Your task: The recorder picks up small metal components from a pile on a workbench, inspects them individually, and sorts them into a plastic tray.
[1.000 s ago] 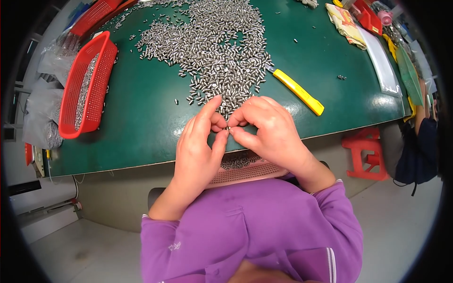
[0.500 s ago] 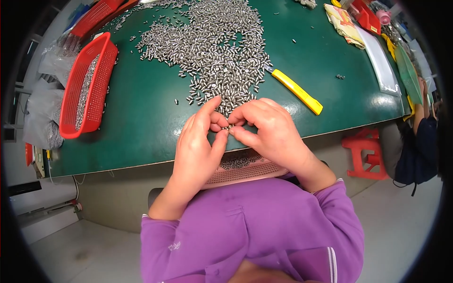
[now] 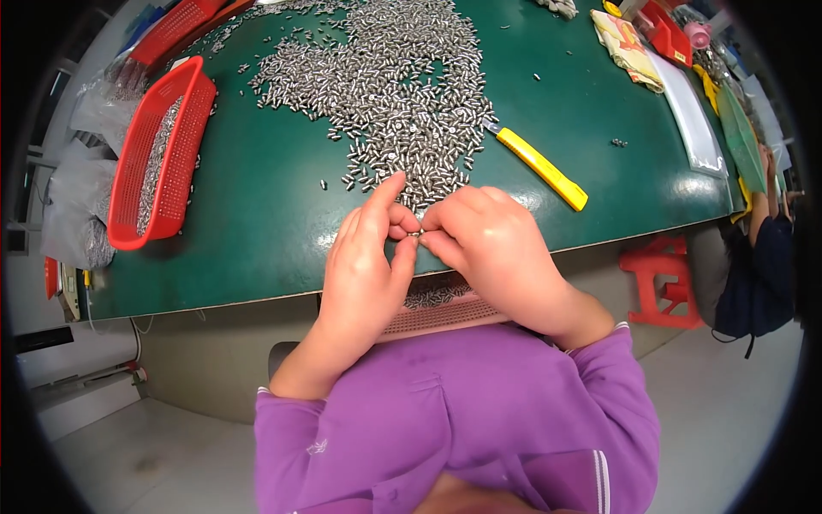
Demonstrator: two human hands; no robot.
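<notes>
Above the table's near edge, my left hand (image 3: 364,253) and my right hand (image 3: 497,248) meet fingertip to fingertip. Both are closed in a pinch around a small silvery metal part (image 3: 416,234), mostly covered by the fingers. My left index finger is raised away from the pinch. Just beyond the fingertips begins a large spread pile of small shiny cylindrical metal parts (image 3: 411,103). Below my wrists, a pink perforated basket (image 3: 445,319) sits between the table edge and my body, with more such parts inside.
A yellow utility knife (image 3: 541,169) lies right of the pile, its tip touching it. At left stands a red perforated basket (image 3: 193,141) of metal parts, beside clear plastic bags (image 3: 81,201). A red stool (image 3: 661,283) and a person in dark clothing (image 3: 758,283) are at right.
My right fingers have closed more tightly together, and that hand has turned slightly. Both hands stay close together at the same place; the pile looks unchanged.
</notes>
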